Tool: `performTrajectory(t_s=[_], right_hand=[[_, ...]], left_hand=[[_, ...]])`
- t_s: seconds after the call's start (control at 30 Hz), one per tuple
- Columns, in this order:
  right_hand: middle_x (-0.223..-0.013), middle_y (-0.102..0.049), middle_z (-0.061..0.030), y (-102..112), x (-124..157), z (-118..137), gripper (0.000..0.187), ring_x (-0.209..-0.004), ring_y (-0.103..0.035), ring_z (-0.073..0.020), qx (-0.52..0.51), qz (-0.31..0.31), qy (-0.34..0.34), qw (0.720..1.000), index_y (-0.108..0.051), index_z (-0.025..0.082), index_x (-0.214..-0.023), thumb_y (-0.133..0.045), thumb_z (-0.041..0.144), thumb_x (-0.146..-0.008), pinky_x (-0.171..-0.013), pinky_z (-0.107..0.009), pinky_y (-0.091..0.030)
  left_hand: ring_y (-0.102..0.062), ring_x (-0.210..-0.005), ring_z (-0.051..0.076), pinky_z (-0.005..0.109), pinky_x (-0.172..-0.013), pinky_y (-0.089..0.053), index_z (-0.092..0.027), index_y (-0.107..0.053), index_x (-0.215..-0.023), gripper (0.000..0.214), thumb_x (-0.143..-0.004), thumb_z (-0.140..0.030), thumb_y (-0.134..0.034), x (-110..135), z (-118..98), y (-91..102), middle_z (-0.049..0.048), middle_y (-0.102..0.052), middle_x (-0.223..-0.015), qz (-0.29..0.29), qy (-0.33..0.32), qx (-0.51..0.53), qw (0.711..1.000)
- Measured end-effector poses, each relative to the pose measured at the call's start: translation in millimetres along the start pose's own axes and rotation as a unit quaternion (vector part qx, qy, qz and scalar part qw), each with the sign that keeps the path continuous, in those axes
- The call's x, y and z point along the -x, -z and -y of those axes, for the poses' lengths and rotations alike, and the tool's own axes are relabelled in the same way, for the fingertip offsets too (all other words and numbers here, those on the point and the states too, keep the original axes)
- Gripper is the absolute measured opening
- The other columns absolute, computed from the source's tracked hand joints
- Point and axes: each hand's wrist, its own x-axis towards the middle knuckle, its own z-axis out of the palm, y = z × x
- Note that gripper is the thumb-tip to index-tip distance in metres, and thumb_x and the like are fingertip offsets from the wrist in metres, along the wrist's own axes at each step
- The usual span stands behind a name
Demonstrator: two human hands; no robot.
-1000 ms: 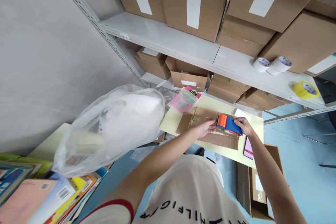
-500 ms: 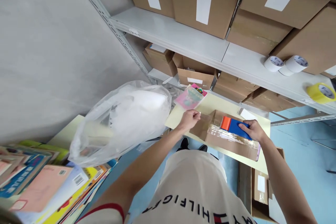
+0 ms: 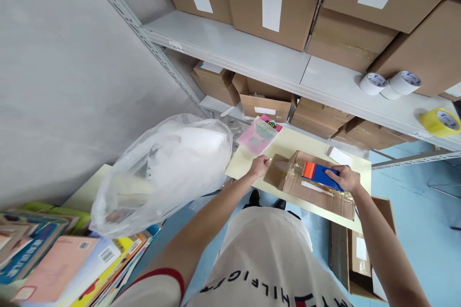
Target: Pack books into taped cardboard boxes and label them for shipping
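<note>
My right hand (image 3: 345, 178) is wrapped around a blue tape dispenser (image 3: 322, 174) with an orange front end. The dispenser is over a brown cardboard box (image 3: 306, 197), whose top carries shiny clear tape. Left of the box, my left hand (image 3: 260, 166) is closed in a pinch at the end of a strip of clear tape (image 3: 280, 157), which is hard to make out. A brown flap (image 3: 275, 172) sticks out from the box's left end. Box and dispenser are on a pale yellow tabletop (image 3: 313, 140).
A pink booklet (image 3: 260, 135) lies on the table's far left. A large clear plastic bag (image 3: 169, 163) stands at left, above stacked books (image 3: 57, 264). Shelving (image 3: 230, 60) ahead holds cartons and tape rolls (image 3: 373, 83). An open carton (image 3: 340, 249) is on the floor at right.
My left hand has moved slightly left and down. The dispenser has shifted a little left with my right hand. A whitish strip now shows on the box top, and the glare there has changed.
</note>
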Motion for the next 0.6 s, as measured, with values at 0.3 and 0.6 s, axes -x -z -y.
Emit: performTrajectory(t_s=[0.3,0.6], right_hand=[[-0.048,-0.052,-0.0002,-9.5,-0.7,-8.8,0.058,-0.047,-0.048,-0.0142,-0.065,-0.008,0.012,0.998,-0.048,0.023,-0.051,-0.043,0.073,-0.079,-0.047,-0.026,-0.035],[-0.048,-0.047,0.0005,-8.8,-0.5,-8.8,0.059,-0.046,-0.042,-0.0126,-0.095,-0.001,0.029,0.995,-0.045,0.022,-0.05,-0.044,0.074,-0.078,-0.046,-0.026,-0.033]], left_hand=[[-0.068,-0.098,0.03,0.038,-0.083,-0.049,-0.016,-0.064,-0.111,0.029,-0.088,-0.033,-0.056,17.3,-2.1,-69.9,0.0125,-0.073,-0.095,0.068,0.041,-0.135,0.988],[-0.03,-0.146,0.024,0.036,-0.117,-0.03,-0.021,-0.034,-0.149,0.068,-0.089,-0.045,-0.054,-23.7,-57.7,-32.8,0.0105,-0.033,-0.158,0.085,-0.21,-0.098,0.969]])
